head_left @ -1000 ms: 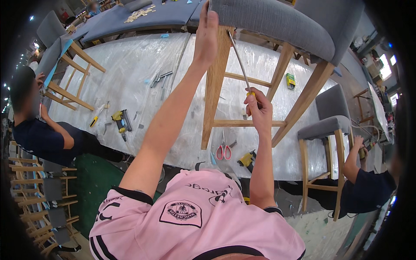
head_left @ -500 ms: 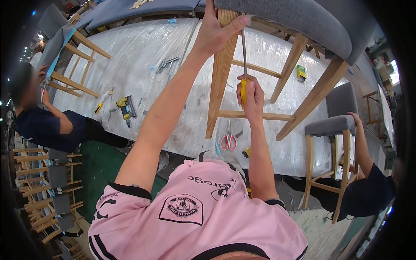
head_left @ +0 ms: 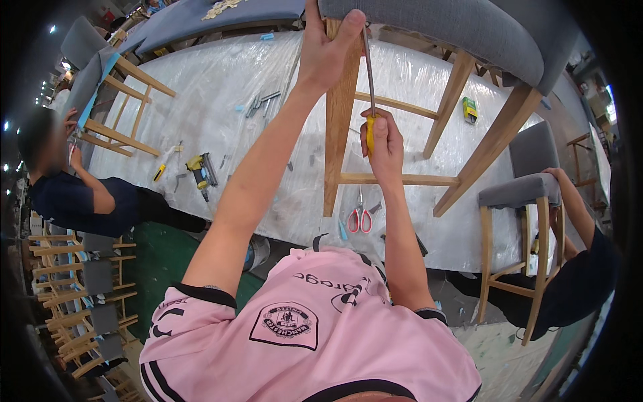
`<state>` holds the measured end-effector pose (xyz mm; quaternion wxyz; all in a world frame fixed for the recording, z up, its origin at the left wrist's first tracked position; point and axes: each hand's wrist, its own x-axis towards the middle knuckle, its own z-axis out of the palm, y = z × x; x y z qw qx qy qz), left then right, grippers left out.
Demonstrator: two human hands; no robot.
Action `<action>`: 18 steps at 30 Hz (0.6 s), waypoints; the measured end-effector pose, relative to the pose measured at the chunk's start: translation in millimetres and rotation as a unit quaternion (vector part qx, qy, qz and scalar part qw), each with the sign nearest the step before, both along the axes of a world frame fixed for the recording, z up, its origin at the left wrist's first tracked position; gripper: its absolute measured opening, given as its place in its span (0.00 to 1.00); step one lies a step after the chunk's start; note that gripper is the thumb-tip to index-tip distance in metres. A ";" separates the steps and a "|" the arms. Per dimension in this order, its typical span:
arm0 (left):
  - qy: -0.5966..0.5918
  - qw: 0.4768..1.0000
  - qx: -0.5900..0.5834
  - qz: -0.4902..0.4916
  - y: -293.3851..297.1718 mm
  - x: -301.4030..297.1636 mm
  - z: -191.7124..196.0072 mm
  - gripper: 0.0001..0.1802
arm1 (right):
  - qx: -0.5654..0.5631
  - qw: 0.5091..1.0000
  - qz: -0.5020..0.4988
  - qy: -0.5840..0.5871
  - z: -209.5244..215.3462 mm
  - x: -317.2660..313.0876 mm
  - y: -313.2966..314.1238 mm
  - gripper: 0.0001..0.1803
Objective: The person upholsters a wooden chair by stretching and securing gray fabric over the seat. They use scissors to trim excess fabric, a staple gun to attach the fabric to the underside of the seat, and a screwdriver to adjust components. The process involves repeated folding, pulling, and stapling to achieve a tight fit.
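Note:
A grey upholstered chair [head_left: 462,30] with pale wooden legs stands on the plastic-covered table in front of me. My left hand [head_left: 327,59] is wrapped round the top of its near left leg [head_left: 340,124], just under the seat. Its thumb lies beside the upper end of a screwdriver's shaft. My right hand [head_left: 386,144] is closed round the yellow handle of that screwdriver [head_left: 370,74], which points up along the leg toward the seat's underside. What its tip meets is hidden.
Red-handled scissors [head_left: 360,220] lie below the chair's lower rail. A nail gun [head_left: 199,171], a yellow cutter [head_left: 159,172], metal staple strips [head_left: 262,102] and a green-yellow box [head_left: 469,110] are on the table [head_left: 221,74]. People handle other chairs at left and right; stacked chairs [head_left: 80,288] stand lower left.
My right hand and the screwdriver have shifted slightly up and left, and the shaft leans a little more. My left hand keeps its grip on the leg. The whole view has shifted slightly.

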<state>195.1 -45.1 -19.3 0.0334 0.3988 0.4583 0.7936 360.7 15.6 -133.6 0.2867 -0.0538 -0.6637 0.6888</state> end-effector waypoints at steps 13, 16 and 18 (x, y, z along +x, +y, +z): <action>-0.360 0.916 0.028 -0.175 -34.5 3.9 58.3 0.35 | 0.027 0.999 -0.036 0.001 -38.6 19.6 -1.3 0.26; -0.032 0.995 0.038 -0.089 -10.4 -6.4 -10.4 0.38 | 0.022 1.000 -0.012 0.002 -34.3 11.2 -1.1 0.28; 0.038 0.998 -0.003 -0.052 -6.9 -2.0 -10.9 0.40 | 0.020 1.000 -0.009 0.006 -33.9 7.6 2.0 0.28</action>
